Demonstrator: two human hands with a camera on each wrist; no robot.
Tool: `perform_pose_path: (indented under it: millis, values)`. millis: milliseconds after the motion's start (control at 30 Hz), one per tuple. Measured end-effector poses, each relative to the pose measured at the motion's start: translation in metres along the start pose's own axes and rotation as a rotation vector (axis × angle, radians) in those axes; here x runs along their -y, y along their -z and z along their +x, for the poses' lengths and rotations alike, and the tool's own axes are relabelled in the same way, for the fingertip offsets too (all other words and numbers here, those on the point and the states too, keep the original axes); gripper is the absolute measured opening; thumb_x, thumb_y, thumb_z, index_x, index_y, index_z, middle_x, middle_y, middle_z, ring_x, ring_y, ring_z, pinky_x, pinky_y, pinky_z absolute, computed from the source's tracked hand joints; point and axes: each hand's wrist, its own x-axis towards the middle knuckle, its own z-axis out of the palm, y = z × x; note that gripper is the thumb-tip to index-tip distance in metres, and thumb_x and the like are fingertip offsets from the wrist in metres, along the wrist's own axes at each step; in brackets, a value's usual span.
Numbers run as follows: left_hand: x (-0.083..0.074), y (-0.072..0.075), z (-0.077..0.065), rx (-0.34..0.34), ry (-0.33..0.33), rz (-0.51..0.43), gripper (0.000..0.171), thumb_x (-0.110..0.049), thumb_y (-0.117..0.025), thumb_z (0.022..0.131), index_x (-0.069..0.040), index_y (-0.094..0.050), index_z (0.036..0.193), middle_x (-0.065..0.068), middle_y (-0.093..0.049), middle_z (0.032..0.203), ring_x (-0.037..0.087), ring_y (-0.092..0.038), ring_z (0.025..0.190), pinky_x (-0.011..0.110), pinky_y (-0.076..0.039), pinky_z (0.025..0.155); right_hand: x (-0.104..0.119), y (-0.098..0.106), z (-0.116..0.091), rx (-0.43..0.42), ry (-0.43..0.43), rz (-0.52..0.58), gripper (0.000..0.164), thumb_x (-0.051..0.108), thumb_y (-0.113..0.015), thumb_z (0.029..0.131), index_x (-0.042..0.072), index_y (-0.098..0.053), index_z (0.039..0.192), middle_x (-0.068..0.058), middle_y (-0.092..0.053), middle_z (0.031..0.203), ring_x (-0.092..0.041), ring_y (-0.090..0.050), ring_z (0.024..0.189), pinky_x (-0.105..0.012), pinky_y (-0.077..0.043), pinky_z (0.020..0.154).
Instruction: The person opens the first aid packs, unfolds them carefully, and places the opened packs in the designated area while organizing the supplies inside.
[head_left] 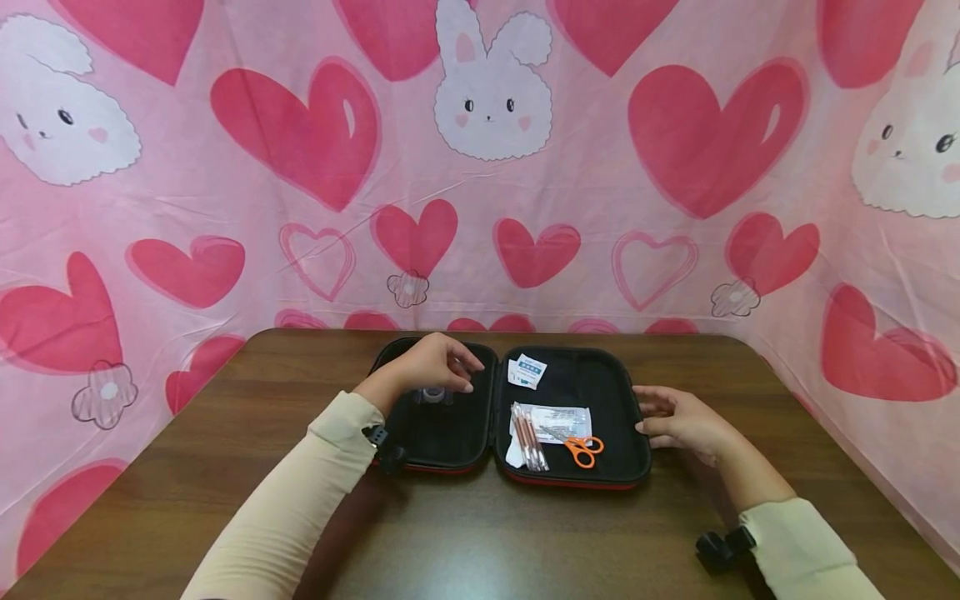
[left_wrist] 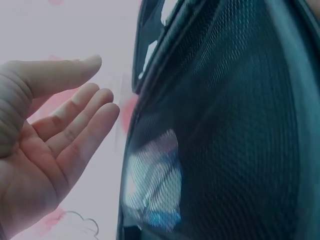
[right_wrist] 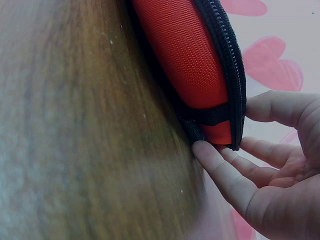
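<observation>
A black-lined, red-shelled zip case (head_left: 618, 375) lies unfolded on the table. My left hand (head_left: 431, 364) hovers over its left half, fingers loosely bent and holding nothing. Below that hand sits a small clear-wrapped item (head_left: 433, 396); a shiny packet (left_wrist: 155, 182) shows behind mesh in the left wrist view. At the case's right side, my right hand (head_left: 690, 423) touches the edge with extended fingers, one fingertip at a black strap (right_wrist: 192, 127). The right half holds orange-handled scissors (head_left: 583, 450), wrapped swabs (head_left: 528, 437), a clear-and-white packet (head_left: 562, 421) and small white sachets (head_left: 527, 372).
The brown wooden table (head_left: 480, 542) extends in front of the case and to both sides. Behind it hangs a pink cloth (head_left: 480, 192) with hearts and rabbits. Each wrist wears a small black camera (head_left: 723, 550).
</observation>
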Motion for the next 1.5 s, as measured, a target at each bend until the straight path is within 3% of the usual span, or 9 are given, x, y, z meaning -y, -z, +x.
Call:
perform_pose_path:
  millis: [367,733,1100,1267,1500]
  values:
    - [-0.017,-0.014,0.012,0.08,-0.064,0.025,0.036,-0.002,-0.081,0.077,0.001,-0.072,0.111,0.016,-0.071,0.105,0.016,-0.069,0.088,0.029,-0.057,0.076,-0.002,-0.001,-0.001,-0.003,-0.007,-0.002,0.072,0.002,-0.069,0.087,-0.009,-0.029,0.146,-0.035,-0.045,0.134,-0.026,-0.062,0.098,-0.04,-0.057,0.081]
    - [-0.024,-0.025,0.029,0.185,-0.114,0.088,0.036,-0.002,-0.081,0.077,0.001,-0.072,0.112,0.018,-0.069,0.111,0.022,-0.069,0.095,0.026,-0.056,0.078,-0.001,-0.002,-0.001,-0.007,-0.016,-0.01,0.072,0.002,-0.069,0.087,-0.008,-0.029,0.146,-0.035,-0.045,0.134,-0.027,-0.062,0.099,-0.041,-0.056,0.082]
    - [-0.033,-0.05,0.051,0.302,-0.21,0.294,0.033,-0.002,-0.083,0.074,-0.007,-0.076,0.106,0.003,-0.073,0.103,0.016,-0.068,0.094,0.021,-0.053,0.08,-0.001,-0.001,-0.001,-0.007,-0.026,-0.012,0.071,0.002,-0.069,0.088,-0.007,-0.03,0.147,-0.035,-0.045,0.135,-0.027,-0.062,0.098,-0.041,-0.057,0.082]
    - [-0.032,-0.057,0.058,0.35,-0.223,0.402,0.036,-0.006,-0.087,0.071,-0.013,-0.077,0.104,-0.004,-0.072,0.099,0.01,-0.064,0.094,0.018,-0.05,0.081,-0.001,0.0,0.001,0.005,-0.018,0.002,0.072,0.002,-0.069,0.088,-0.007,-0.029,0.147,-0.035,-0.044,0.136,-0.027,-0.063,0.098,-0.041,-0.057,0.082]
    - [-0.033,-0.064,0.062,0.421,-0.228,0.403,0.032,-0.001,-0.087,0.069,-0.01,-0.078,0.098,-0.006,-0.072,0.087,0.003,-0.062,0.081,0.018,-0.05,0.074,-0.001,0.002,0.001,0.003,-0.024,-0.005,0.072,0.003,-0.069,0.088,-0.006,-0.029,0.148,-0.035,-0.044,0.136,-0.027,-0.062,0.099,-0.041,-0.056,0.082]
